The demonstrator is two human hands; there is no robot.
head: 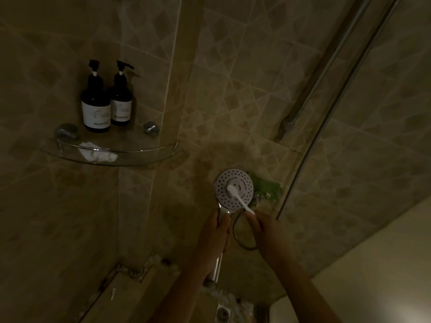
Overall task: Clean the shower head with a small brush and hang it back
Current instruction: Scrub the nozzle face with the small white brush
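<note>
Gripping the shower head by its handle, the left hand is curled round it, the round white face turned toward the camera, right of centre before the tiled wall. The right hand pinches the near end of the small brush, whose tip rests on the middle of that face. Two dark bottles stand on the far-left shelf.

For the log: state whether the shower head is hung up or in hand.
In hand: left hand grips the shower head by its handle.
</note>
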